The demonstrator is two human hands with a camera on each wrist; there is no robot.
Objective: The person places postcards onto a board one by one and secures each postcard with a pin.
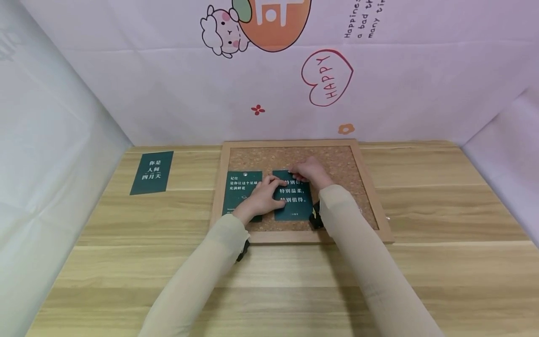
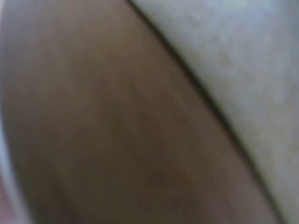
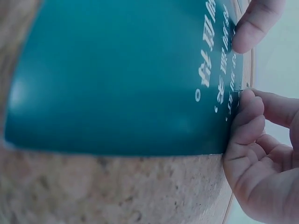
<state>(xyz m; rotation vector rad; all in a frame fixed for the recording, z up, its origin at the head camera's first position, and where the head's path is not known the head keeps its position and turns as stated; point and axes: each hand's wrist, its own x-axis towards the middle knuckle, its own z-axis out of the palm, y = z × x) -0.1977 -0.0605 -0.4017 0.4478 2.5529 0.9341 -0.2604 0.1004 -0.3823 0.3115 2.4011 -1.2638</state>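
Observation:
A corkboard in a wooden frame lies on the table with two dark green cards on it. My left hand spreads over the gap between them, its fingers and thumb resting on the left edge of the right card. At that card's top edge, my right hand pinches a small pin, whose thin needle shows at the card in the right wrist view. The left card has a pushpin at its top. The left wrist view holds only blurred brown and pale surfaces.
Another green card lies on the table left of the board. A small pale object is beside the frame's right side. Behind the table stands a white printed cloth, with white cloth at both sides.

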